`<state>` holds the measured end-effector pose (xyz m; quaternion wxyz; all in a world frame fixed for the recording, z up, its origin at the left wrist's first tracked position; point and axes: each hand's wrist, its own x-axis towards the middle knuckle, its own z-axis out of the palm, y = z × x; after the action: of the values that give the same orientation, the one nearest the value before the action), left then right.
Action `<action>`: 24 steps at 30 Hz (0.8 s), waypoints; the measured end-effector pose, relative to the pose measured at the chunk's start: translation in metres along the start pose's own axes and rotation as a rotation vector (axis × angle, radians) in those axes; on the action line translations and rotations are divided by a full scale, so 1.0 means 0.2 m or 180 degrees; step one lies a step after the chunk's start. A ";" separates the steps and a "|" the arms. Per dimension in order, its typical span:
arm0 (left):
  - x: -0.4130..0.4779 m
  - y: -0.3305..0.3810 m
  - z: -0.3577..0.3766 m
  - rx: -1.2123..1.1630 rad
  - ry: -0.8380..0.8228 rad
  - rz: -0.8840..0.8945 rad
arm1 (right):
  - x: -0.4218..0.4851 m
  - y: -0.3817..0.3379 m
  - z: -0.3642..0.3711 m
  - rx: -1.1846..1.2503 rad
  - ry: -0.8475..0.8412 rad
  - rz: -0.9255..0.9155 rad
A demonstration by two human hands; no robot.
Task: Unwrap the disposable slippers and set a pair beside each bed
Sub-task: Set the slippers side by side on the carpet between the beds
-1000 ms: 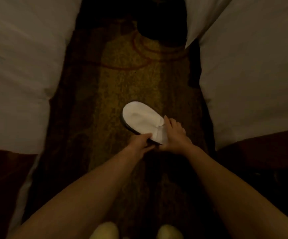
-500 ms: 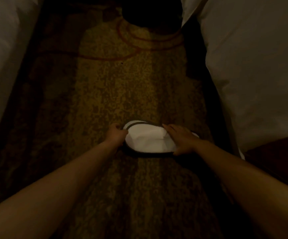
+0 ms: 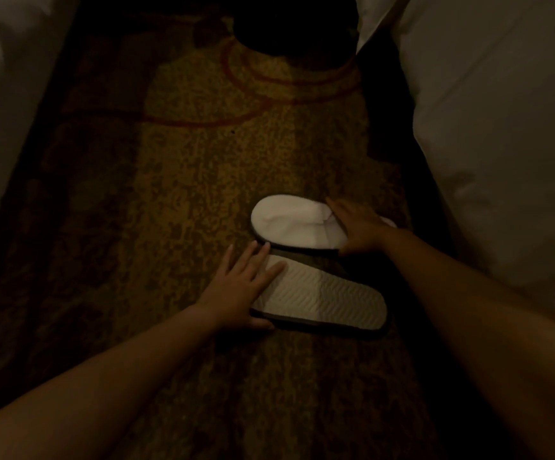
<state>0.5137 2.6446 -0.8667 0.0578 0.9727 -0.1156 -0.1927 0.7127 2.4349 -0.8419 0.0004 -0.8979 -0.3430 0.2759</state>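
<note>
With its fingers spread flat, the left hand (image 3: 239,287) should flip the upside-down white slipper (image 3: 322,295) beside the upright white slipper (image 3: 289,222), which the right hand (image 3: 357,229) holds down, fingers apart.

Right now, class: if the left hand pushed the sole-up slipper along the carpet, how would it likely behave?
The sole-up slipper looks thin and flat, so it is probably light and bendy. With its ridged sole facing up and its soft side on the carpet, it would likely drag, not glide. The left hand lies flat on it.

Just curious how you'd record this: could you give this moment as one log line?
left hand: flat on sole-up slipper | right hand: on upright slipper | slippers side by side on carpet, near right bed
</note>
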 end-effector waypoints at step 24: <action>-0.06 0.01 -0.32 -0.3157 0.0331 -0.1355 | -0.56 -0.05 0.01 0.2765 0.0310 0.0897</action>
<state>0.5267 2.6495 -0.8022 0.4753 0.8389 0.1918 -0.1831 0.6368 2.3735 -0.7853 0.3553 -0.8643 -0.0696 0.3490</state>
